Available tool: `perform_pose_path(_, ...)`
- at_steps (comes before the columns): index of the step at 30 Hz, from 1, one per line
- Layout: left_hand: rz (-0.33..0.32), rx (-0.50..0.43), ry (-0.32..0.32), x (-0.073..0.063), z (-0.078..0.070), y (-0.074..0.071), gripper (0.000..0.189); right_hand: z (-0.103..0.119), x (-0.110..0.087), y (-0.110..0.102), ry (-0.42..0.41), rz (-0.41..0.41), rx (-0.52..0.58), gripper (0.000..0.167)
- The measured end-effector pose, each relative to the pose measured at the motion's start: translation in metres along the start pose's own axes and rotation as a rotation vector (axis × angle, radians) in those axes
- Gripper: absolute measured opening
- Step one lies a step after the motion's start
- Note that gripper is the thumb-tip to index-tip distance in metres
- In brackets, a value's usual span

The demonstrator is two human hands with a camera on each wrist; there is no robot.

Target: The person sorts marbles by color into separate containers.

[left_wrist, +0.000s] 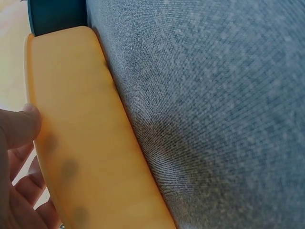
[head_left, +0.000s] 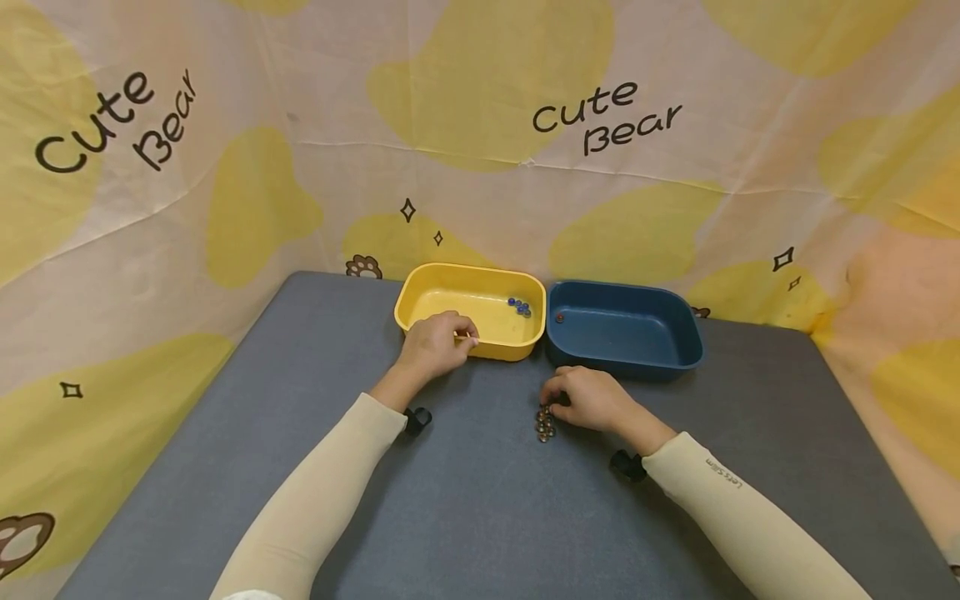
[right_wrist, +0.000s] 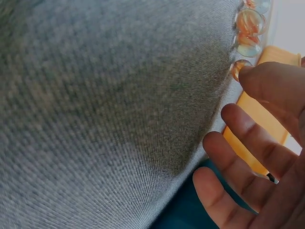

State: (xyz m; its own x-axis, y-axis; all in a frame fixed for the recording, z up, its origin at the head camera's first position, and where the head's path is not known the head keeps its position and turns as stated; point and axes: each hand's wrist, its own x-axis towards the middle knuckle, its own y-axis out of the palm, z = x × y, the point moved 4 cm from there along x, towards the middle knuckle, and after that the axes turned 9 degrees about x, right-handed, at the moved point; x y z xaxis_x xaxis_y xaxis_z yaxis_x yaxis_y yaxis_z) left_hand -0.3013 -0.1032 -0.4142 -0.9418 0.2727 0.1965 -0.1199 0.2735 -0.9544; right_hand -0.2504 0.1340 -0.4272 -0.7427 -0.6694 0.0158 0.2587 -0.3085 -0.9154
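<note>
My left hand [head_left: 438,343] grips the near rim of a yellow tub [head_left: 420,292]. In the left wrist view its thumb [left_wrist: 24,126] lies outside the wall and the other fingers curl behind the rim. Several blue marbles [head_left: 519,307] lie inside the tub at its right. My right hand [head_left: 588,398] is at a small pile of clear brown marbles [head_left: 544,425] on the table. In the right wrist view its thumb tip overlaps the end marble [right_wrist: 239,69], pinching it with the index finger largely hidden behind; the other fingers are spread.
A dark blue tub [head_left: 626,367] stands right beside the yellow one, with one brown marble [head_left: 560,318] inside at its left. Both rest on a grey cloth-covered table [head_left: 465,500]. A printed fabric backdrop [head_left: 480,108] rises behind and at both sides.
</note>
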Motion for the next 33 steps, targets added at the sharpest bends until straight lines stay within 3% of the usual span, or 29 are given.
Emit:
perform_pose_path(14,0.004,0.008,-0.001,0.0,-0.001,-0.001,0.007,0.002,-0.006,-0.013,0.003,-0.045,0.004,0.01)
perform_pose_path(33,0.009,0.038,0.0,-0.001,-0.002,0.0,0.008,-0.002,-0.015,-0.05,0.054,-0.109,0.0,0.01)
